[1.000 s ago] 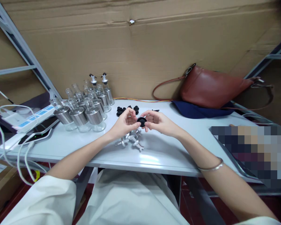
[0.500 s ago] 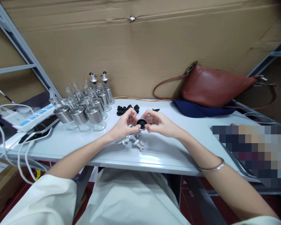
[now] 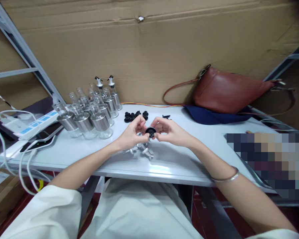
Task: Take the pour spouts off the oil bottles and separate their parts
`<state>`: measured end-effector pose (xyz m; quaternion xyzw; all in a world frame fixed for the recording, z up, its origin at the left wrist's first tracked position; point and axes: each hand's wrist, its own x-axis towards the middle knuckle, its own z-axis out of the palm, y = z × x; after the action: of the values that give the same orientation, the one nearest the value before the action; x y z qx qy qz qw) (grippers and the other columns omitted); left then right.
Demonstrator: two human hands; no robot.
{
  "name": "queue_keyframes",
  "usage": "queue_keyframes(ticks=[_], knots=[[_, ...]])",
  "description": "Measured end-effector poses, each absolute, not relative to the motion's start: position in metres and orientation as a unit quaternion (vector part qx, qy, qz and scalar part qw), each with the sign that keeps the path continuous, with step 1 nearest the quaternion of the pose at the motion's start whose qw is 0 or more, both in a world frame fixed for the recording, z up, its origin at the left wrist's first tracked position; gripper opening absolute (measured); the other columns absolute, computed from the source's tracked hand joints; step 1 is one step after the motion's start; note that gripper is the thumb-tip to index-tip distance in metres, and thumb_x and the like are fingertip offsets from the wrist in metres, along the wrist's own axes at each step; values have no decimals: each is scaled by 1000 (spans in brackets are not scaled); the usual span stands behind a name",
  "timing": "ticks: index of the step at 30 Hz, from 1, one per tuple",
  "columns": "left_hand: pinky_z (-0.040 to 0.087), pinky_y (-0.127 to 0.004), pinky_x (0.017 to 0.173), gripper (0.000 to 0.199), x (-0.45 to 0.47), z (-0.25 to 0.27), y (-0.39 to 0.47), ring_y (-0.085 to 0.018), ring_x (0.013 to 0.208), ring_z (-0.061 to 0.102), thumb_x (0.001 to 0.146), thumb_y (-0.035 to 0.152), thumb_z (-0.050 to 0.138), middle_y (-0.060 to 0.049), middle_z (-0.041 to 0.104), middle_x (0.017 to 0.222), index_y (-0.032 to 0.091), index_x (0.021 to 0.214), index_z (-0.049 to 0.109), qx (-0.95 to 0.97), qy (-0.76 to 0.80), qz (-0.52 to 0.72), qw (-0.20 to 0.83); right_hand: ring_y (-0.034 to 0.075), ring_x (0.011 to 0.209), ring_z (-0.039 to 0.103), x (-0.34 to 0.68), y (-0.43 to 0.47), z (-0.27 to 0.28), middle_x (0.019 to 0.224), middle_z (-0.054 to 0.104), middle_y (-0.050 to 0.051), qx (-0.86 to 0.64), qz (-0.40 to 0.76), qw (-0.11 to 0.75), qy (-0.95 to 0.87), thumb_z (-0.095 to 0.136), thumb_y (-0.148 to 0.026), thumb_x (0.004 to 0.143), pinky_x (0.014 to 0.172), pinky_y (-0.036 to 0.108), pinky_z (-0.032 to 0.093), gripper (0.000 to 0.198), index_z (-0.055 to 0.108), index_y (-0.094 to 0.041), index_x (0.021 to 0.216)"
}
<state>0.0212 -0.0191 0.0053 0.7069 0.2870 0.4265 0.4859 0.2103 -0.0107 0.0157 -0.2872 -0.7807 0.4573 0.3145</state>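
Note:
Between my two hands is a round black stopper point(image 3: 150, 131) with a silvery rim, its underside turned towards me. My left hand point(image 3: 133, 133) pinches it from the left, and my right hand point(image 3: 169, 132) grips it from the right with thumb and fingers. Under the hands lie several silver pourer spouts point(image 3: 145, 150), partly hidden by my left hand. Just beyond my fingers is a cluster of black rubber stoppers point(image 3: 136, 116). Some small black parts point(image 3: 166, 117) lie behind my right hand.
Several glass bottles with steel sleeves point(image 3: 99, 122) stand at the left, two at the back fitted with pourers. A power strip point(image 3: 37, 125) with white cables is further left. A brown bag point(image 3: 226, 91) rests on dark blue cloth point(image 3: 201, 116) at the back right. Cardboard point(image 3: 149, 59) stands behind the table.
The black stopper has tilted slightly between my fingers, so its central hole shows more plainly. Both hands stay in nearly the same place.

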Motion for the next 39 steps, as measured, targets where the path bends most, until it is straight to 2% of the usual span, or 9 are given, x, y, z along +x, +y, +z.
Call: queue_keyframes(ticks=[6, 12, 17, 22, 27, 32, 39], knots=[[39, -18, 62, 42, 22, 4, -17, -5, 63, 44, 67, 21, 70, 6, 44, 72, 20, 76, 29, 704, 298, 450, 461, 12, 60, 54, 210, -10, 16, 65, 58, -2, -276, 481, 329, -764, 66, -32, 76, 58, 25, 42, 25, 46, -20, 83], [44, -20, 70, 40, 24, 5, -12, -8, 74, 53, 68, 38, 74, 2, 51, 82, 18, 85, 43, 672, 285, 524, 440, 17, 72, 65, 211, -6, 16, 75, 68, 3, -260, 503, 391, -726, 69, -46, 75, 66, 29, 48, 37, 47, -21, 91], [48, -24, 72, 33, 21, 5, -11, -12, 81, 57, 72, 35, 72, -4, 57, 93, 16, 93, 54, 699, 282, 502, 423, 18, 76, 67, 211, -6, 16, 79, 70, 4, -267, 490, 404, -725, 69, -50, 73, 67, 29, 50, 41, 45, -21, 91], [49, -27, 74, 28, 20, 4, -10, -13, 80, 60, 73, 29, 71, -4, 60, 94, 16, 95, 61, 699, 276, 513, 415, 16, 73, 65, 213, -4, 16, 79, 68, 2, -269, 461, 402, -744, 68, -38, 76, 67, 28, 49, 32, 46, -21, 94], [50, -27, 77, 24, 20, 4, -10, -15, 89, 59, 73, 25, 71, -5, 59, 93, 16, 94, 66, 707, 286, 522, 382, 12, 67, 57, 214, -2, 15, 80, 61, 1, -290, 354, 419, -784, 65, -24, 72, 67, 27, 48, 22, 53, -19, 90], [50, -27, 81, 26, 21, 3, -11, -15, 91, 58, 73, 25, 71, -5, 57, 97, 17, 96, 64, 710, 278, 514, 393, 13, 69, 55, 213, -2, 13, 79, 59, 0, -301, 303, 427, -797, 63, -19, 68, 70, 28, 47, 23, 51, -20, 87], [49, -30, 86, 36, 21, -1, -10, -15, 94, 57, 66, 25, 77, -4, 57, 99, 18, 96, 59, 706, 273, 510, 409, 12, 69, 52, 213, -2, 14, 82, 55, 0, -289, 271, 455, -797, 62, -18, 65, 71, 26, 46, 24, 48, -20, 85]])
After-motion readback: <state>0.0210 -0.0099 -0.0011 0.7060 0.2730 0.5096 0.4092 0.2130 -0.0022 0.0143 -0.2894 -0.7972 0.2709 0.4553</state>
